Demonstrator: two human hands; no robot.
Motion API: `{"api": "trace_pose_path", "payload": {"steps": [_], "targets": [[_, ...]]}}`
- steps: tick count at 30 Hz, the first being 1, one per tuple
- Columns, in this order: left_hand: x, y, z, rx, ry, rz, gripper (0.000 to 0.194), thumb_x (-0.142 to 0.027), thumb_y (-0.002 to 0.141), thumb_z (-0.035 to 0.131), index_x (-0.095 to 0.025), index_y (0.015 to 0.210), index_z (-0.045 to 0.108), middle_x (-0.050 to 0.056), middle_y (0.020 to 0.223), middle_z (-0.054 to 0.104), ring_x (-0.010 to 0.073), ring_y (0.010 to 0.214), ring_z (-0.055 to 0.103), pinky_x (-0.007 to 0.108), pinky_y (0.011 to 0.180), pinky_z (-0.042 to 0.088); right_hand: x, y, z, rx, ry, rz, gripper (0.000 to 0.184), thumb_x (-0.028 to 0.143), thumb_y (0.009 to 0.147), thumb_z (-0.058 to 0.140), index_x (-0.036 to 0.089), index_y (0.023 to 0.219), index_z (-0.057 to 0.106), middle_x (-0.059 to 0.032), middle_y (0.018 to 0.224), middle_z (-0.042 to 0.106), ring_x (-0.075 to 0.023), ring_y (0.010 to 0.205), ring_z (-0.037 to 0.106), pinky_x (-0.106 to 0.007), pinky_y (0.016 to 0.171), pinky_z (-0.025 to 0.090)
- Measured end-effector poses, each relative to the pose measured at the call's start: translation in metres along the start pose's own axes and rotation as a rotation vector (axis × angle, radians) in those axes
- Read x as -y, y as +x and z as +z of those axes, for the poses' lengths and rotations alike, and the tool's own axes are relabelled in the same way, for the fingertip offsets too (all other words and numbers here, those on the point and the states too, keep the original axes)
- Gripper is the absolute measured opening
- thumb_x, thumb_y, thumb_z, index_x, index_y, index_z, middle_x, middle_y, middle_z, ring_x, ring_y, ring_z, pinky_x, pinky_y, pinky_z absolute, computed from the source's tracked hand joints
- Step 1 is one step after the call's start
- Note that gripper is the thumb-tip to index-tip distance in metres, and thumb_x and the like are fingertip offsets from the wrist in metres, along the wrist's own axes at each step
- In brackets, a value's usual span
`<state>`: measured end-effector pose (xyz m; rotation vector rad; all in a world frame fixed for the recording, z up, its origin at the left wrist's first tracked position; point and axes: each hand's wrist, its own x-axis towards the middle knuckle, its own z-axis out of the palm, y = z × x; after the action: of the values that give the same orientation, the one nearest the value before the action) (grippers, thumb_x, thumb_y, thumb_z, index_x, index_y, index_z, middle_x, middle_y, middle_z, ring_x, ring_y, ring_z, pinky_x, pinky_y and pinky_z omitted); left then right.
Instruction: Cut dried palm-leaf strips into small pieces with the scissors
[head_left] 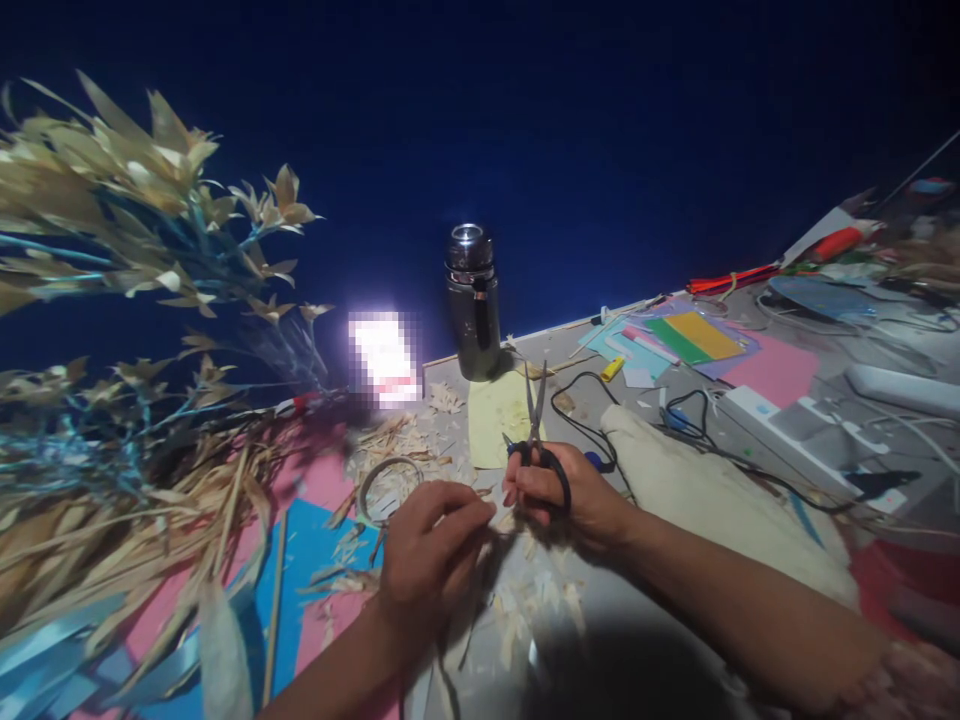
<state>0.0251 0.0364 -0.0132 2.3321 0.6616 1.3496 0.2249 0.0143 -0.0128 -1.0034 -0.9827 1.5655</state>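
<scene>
My right hand (566,498) grips black-handled scissors (535,420), the blades close together and pointing away from me over a pale yellow sheet (495,420). My left hand (431,545) is closed in a pinch on a thin dry straw strip (480,560) that hangs down toward me, fingertips almost touching the right hand. Straw scraps (397,440) and a ring of tape (386,478) lie just beyond the left hand.
A dark metal flask (472,300) stands at the table's far edge beside a bright lit phone (384,358). Straw-leaf branches (112,220) fill the left. Pink and blue sheets (315,560), coloured paper (694,338), black cables (592,420), a white power strip (802,430) and a cream cloth (705,490) lie around.
</scene>
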Motion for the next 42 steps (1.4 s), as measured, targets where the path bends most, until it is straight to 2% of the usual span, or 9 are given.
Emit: {"api": "trace_pose_path", "payload": {"steps": [6, 10, 13, 15, 19, 26, 36, 39, 42], "targets": [[-0.005, -0.001, 0.0, 0.095, -0.013, -0.264, 0.011, -0.024, 0.076, 0.075, -0.028, 0.086, 0.078, 0.004, 0.073, 0.073, 0.0217, 0.068, 0.064, 0.033, 0.067, 0.048, 0.003, -0.003, 0.005, -0.122, -0.03, 0.08, 0.038, 0.031, 0.056, 0.089, 0.016, 0.078, 0.061, 0.0041, 0.063, 0.057, -0.0081, 0.052, 0.044, -0.022, 0.05, 0.033], [-0.011, 0.003, 0.005, -0.041, -0.243, -0.555, 0.007, -0.028, 0.077, 0.074, -0.025, 0.082, 0.077, 0.007, 0.08, 0.073, 0.0239, 0.078, 0.064, 0.034, 0.076, 0.048, 0.008, -0.003, 0.006, -0.2, -0.133, 0.001, 0.032, 0.028, 0.059, 0.086, 0.017, 0.077, 0.061, 0.0035, 0.065, 0.056, -0.0099, 0.057, 0.046, -0.024, 0.055, 0.037], [-0.012, 0.005, 0.009, -0.045, -0.534, -0.894, 0.027, -0.044, 0.086, 0.063, -0.019, 0.081, 0.074, 0.007, 0.073, 0.067, 0.022, 0.072, 0.061, 0.032, 0.068, 0.048, 0.007, -0.004, 0.005, -0.221, -0.199, -0.041, 0.029, 0.031, 0.063, 0.082, 0.017, 0.078, 0.061, 0.003, 0.066, 0.055, -0.0105, 0.057, 0.046, -0.025, 0.055, 0.037], [-0.011, 0.005, 0.011, 0.001, -0.665, -1.009, 0.034, -0.049, 0.086, 0.062, -0.017, 0.082, 0.072, 0.006, 0.068, 0.064, 0.0201, 0.067, 0.058, 0.03, 0.063, 0.046, 0.005, -0.006, 0.005, -0.22, -0.258, -0.07, 0.028, 0.032, 0.066, 0.08, 0.018, 0.079, 0.061, 0.0025, 0.066, 0.055, -0.0107, 0.057, 0.046, -0.025, 0.055, 0.038], [-0.01, 0.003, 0.014, 0.076, -0.634, -1.072, 0.022, -0.037, 0.075, 0.077, -0.017, 0.072, 0.068, 0.003, 0.065, 0.063, 0.0157, 0.062, 0.056, 0.026, 0.059, 0.044, 0.001, -0.008, 0.006, -0.211, -0.338, -0.1, 0.023, 0.031, 0.071, 0.076, 0.018, 0.082, 0.061, 0.0018, 0.067, 0.058, -0.0112, 0.058, 0.047, -0.026, 0.057, 0.039], [-0.014, 0.002, 0.014, 0.001, -0.616, -1.154, 0.022, -0.034, 0.078, 0.074, -0.017, 0.067, 0.064, 0.0, 0.057, 0.061, 0.0116, 0.052, 0.051, 0.022, 0.05, 0.037, 0.005, -0.004, 0.003, -0.191, -0.199, -0.012, 0.033, 0.032, 0.065, 0.083, 0.017, 0.085, 0.062, 0.0022, 0.07, 0.058, -0.0107, 0.06, 0.049, -0.024, 0.056, 0.04], [-0.018, 0.007, 0.015, 0.02, -0.62, -1.117, 0.021, -0.029, 0.074, 0.074, -0.017, 0.061, 0.062, 0.0, 0.055, 0.059, 0.0123, 0.052, 0.05, 0.022, 0.051, 0.038, -0.003, -0.004, 0.007, -0.216, -0.289, -0.067, 0.018, 0.022, 0.064, 0.07, 0.018, 0.078, 0.06, 0.0032, 0.065, 0.055, -0.0109, 0.059, 0.047, -0.024, 0.055, 0.039], [-0.013, 0.004, 0.015, 0.015, -0.593, -1.123, 0.021, -0.032, 0.075, 0.074, -0.018, 0.063, 0.062, 0.0, 0.055, 0.06, 0.0137, 0.052, 0.051, 0.024, 0.052, 0.039, -0.001, -0.004, 0.008, -0.2, -0.243, -0.011, 0.022, 0.023, 0.062, 0.072, 0.018, 0.08, 0.06, 0.003, 0.066, 0.056, -0.0113, 0.058, 0.049, -0.024, 0.054, 0.039], [-0.01, 0.002, 0.015, 0.023, -0.457, -1.035, 0.023, -0.033, 0.077, 0.073, -0.019, 0.062, 0.063, 0.001, 0.058, 0.061, 0.0152, 0.055, 0.052, 0.025, 0.055, 0.04, 0.0, -0.004, 0.009, -0.192, -0.186, 0.04, 0.031, 0.023, 0.059, 0.077, 0.018, 0.085, 0.059, 0.001, 0.072, 0.061, -0.0123, 0.061, 0.053, -0.024, 0.056, 0.042]]}}
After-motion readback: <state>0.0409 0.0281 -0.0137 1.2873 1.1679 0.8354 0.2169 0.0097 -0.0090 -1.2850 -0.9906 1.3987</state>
